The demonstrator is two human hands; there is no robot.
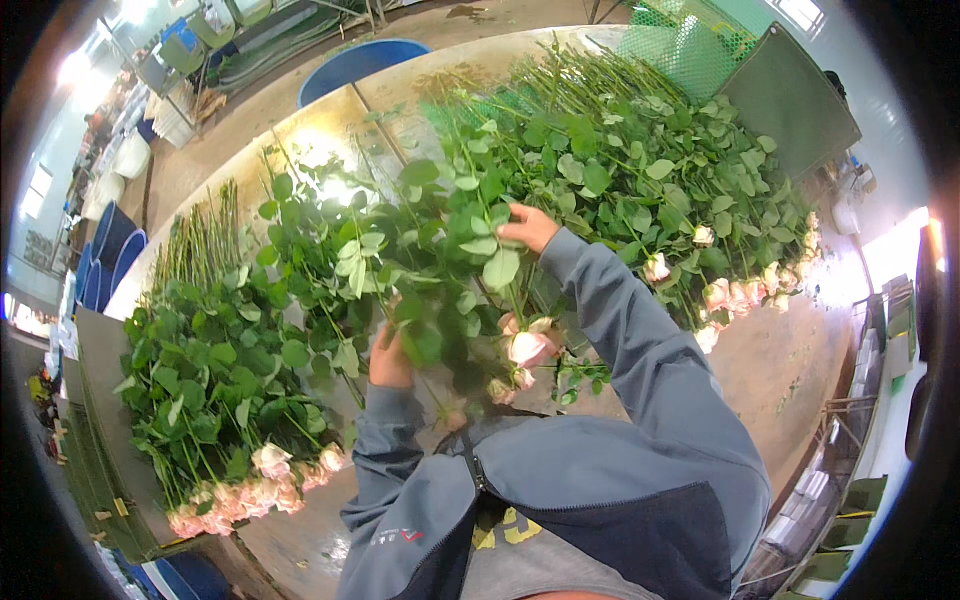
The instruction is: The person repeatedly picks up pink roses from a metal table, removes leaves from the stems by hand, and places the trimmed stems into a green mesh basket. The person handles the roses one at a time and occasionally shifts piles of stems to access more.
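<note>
My right hand [529,227] has its fingers bent at the leaves of upright-lying rose stems, just above several pale pink rose blooms [529,349] near my chest. My left hand [391,358] is among blurred rose leaves [420,334]; foliage hides its fingertips, so its hold cannot be told. At the left lies a pile of leafy roses [225,360], its pink blooms [240,499] toward me. A larger pile of roses [645,172] lies at the right, cut stems away from me and blooms at the near right.
The roses lie on a wide worktable [757,382]. Green plastic mesh [686,45] and a dark green panel [791,97] stand at the back right. A blue tub [360,64] is behind the table, with more blue containers [112,255] at the left. A grey panel [105,390] borders the left pile.
</note>
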